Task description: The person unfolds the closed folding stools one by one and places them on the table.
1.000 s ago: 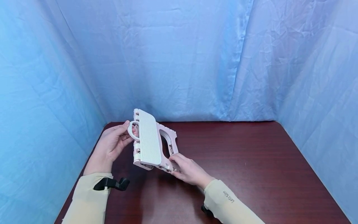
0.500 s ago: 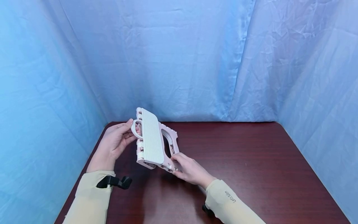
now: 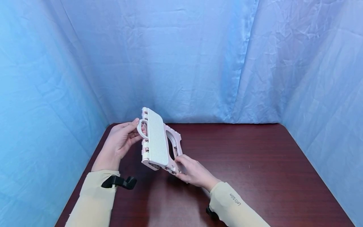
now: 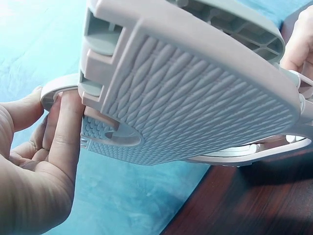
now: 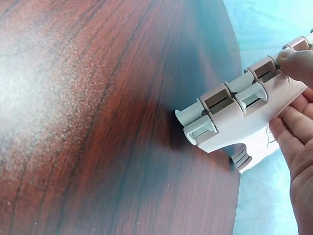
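A white and pale pink folding stool (image 3: 157,137), partly folded, is held tilted over the table. Its ribbed white top faces up in the head view, and the woven-patterned underside (image 4: 195,103) shows in the left wrist view. My left hand (image 3: 120,140) holds the white loop handle (image 4: 56,88) on the stool's left edge, fingers hooked through it and thumb against it. Lower right, my right hand (image 3: 194,171) grips the hinged leg panel (image 5: 239,105), thumb on one face and fingers on the other. The leg's hinged end is low at the tabletop in the right wrist view.
A dark red wood-grain table (image 3: 255,176) with rounded far corners lies beneath. Blue curtains (image 3: 181,63) hang at its back and both sides. A black wrist mount (image 3: 119,182) sticks out from the left sleeve.
My left hand and the stool's top have shifted right and slightly up, bringing the top closer to the right hand. My right hand keeps its grip and has barely moved.
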Tool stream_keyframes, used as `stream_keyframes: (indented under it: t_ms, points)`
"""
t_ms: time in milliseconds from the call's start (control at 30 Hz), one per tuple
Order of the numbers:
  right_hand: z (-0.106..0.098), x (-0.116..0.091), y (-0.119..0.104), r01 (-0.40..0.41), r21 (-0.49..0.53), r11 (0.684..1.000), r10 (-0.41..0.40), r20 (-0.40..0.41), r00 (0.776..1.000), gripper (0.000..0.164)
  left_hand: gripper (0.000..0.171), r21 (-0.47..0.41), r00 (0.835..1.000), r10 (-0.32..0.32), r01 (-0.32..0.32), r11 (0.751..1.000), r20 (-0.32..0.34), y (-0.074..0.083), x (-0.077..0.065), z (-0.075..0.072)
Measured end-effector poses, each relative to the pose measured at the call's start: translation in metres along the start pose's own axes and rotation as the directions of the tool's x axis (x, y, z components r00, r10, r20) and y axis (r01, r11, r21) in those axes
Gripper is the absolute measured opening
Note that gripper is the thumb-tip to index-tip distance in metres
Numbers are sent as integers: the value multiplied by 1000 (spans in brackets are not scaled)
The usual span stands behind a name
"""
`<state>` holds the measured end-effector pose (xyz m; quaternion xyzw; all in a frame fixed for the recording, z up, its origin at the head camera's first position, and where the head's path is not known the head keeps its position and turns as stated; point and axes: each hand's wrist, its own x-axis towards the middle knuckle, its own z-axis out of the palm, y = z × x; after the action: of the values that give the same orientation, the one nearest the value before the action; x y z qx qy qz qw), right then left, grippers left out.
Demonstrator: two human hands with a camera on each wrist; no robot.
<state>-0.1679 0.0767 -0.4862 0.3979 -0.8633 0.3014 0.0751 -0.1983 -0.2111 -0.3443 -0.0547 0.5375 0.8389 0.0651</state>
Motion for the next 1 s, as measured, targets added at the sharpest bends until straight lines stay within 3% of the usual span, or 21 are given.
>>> stream_keyframes:
  t_ms: [300, 1000]
  points:
    - [-2, 0, -1, -47, 7, 999, 47, 32, 998, 45, 23, 38, 1000, 31, -31, 999, -4, 0, 2, 4]
    - [-4, -2, 2, 30, -40, 999, -30, 21, 999, 48, 52, 131, 999, 22, -19, 991, -25, 0, 1, 14]
